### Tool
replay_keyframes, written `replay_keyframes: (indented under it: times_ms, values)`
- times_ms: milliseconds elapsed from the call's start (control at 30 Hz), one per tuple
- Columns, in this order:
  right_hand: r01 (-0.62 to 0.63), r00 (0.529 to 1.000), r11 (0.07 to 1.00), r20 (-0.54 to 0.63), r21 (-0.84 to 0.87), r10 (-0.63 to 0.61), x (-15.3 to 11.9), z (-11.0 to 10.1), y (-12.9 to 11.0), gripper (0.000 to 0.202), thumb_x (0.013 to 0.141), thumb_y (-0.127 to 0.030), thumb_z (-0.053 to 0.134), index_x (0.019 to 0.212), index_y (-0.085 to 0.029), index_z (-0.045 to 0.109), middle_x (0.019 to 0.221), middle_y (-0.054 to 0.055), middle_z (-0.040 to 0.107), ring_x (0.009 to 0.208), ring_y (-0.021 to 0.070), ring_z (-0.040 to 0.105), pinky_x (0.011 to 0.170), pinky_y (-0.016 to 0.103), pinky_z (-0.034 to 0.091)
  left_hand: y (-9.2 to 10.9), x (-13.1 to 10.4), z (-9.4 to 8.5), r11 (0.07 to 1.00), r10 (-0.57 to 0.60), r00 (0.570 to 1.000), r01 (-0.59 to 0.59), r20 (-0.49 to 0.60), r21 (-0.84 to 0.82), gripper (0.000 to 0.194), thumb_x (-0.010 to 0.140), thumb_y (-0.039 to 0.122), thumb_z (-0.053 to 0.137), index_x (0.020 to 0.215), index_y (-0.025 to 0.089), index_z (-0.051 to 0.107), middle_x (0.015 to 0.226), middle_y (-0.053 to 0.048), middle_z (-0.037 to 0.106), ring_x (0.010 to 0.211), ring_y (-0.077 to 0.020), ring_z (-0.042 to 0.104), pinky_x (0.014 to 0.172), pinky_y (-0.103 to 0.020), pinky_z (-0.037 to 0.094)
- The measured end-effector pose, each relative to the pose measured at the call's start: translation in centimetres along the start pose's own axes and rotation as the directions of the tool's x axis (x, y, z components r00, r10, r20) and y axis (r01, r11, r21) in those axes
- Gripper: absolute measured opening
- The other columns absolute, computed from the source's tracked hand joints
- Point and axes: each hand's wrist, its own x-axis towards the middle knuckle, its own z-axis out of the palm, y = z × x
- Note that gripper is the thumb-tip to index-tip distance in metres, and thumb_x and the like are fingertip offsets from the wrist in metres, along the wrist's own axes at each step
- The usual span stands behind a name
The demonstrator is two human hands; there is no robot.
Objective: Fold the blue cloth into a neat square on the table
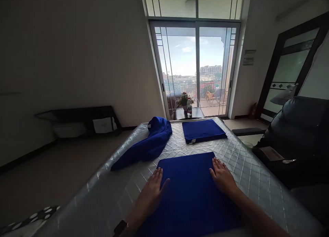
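A blue cloth [190,192] lies flat in front of me on the quilted silver-grey table cover [246,175]. My left hand [151,189] rests on its left edge, fingers stretched out and thumb spread. On the right edge near the far corner lies my right hand [222,175], flat with its fingers extended. Farther back on the right is a neatly folded blue cloth [204,130] with a white tag at its near edge. To the left, a crumpled blue cloth [146,144] sprawls toward the table's left edge.
A black armchair [295,134] stands close to the table's right side. Beyond the far edge, a small dark table carries a plastic bottle [189,106] and a potted plant [183,99] before the sliding glass door. A dark low frame [84,122] stands by the left wall.
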Motion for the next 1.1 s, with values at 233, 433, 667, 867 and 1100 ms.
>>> replay_keyframes:
  times_ms: [233, 433, 667, 867, 1100]
  values:
    - [0.002, 0.999, 0.997, -0.05, -0.076, -0.006, 0.1, 0.0, -0.4, 0.069, 0.1, -0.046, 0.02, 0.157, -0.007, 0.027, 0.166, 0.012, 0.026, 0.155, 0.023, 0.019, 0.127, 0.042, 0.018, 0.0, -0.1, 0.0, 0.999, 0.03, 0.999, -0.031, -0.031, -0.033, 0.081, 0.1, 0.064, 0.015, 0.156, 0.005, 0.026, 0.166, -0.014, 0.019, 0.154, -0.024, 0.017, 0.127, -0.045, 0.022]
    - [0.055, 0.996, 0.988, -0.06, -0.146, -0.064, -1.6, -0.2, -0.3, 0.065, 0.1, -0.044, 0.022, 0.155, -0.011, 0.034, 0.165, 0.011, 0.029, 0.154, 0.0243, 0.021, 0.126, 0.046, 0.022, -0.7, 0.3, 1.3, 0.997, 0.04, 0.992, -0.048, -0.117, -0.062, 0.075, 0.101, 0.061, 0.025, 0.155, 0.011, 0.034, 0.164, -0.013, 0.026, 0.153, -0.0255, 0.024, 0.126, -0.046, 0.027]
    - [-0.002, 1.0, 0.998, 0.006, -0.067, 0.003, -3.9, 0.1, 0.2, 0.069, 0.099, -0.051, 0.021, 0.158, -0.015, 0.028, 0.166, 0.006, 0.025, 0.154, 0.0209, 0.018, 0.127, 0.044, 0.02, -0.8, 0.4, 1.3, 0.998, 0.027, 0.996, -0.032, -0.088, -0.058, 0.079, 0.1, 0.062, 0.022, 0.156, 0.007, 0.026, 0.166, -0.012, 0.02, 0.154, -0.0241, 0.019, 0.127, -0.044, 0.021]
    - [-0.016, 1.0, 1.0, 0.013, 0.006, 0.016, -4.0, -0.1, 0.2, 0.069, 0.099, -0.053, 0.019, 0.159, -0.019, 0.025, 0.167, 0.001, 0.022, 0.155, 0.0212, 0.016, 0.128, 0.045, 0.018, 1.1, 0.0, 0.0, 0.997, 0.046, 0.99, -0.054, -0.13, -0.055, 0.078, 0.1, 0.063, 0.025, 0.156, 0.01, 0.03, 0.166, -0.011, 0.02, 0.154, -0.0266, 0.019, 0.126, -0.048, 0.024]
    - [-0.005, 1.0, 1.0, -0.018, -0.027, 0.004, -3.9, 0.2, 0.4, 0.068, 0.098, -0.05, 0.022, 0.158, -0.018, 0.027, 0.166, 0.002, 0.024, 0.154, 0.0221, 0.018, 0.128, 0.044, 0.017, 12.8, -0.3, 0.7, 0.883, 0.437, 0.894, -0.447, -0.095, -0.146, 0.073, 0.099, 0.063, 0.028, 0.157, 0.02, 0.028, 0.165, -0.009, 0.027, 0.153, -0.0264, 0.024, 0.125, -0.049, 0.031]
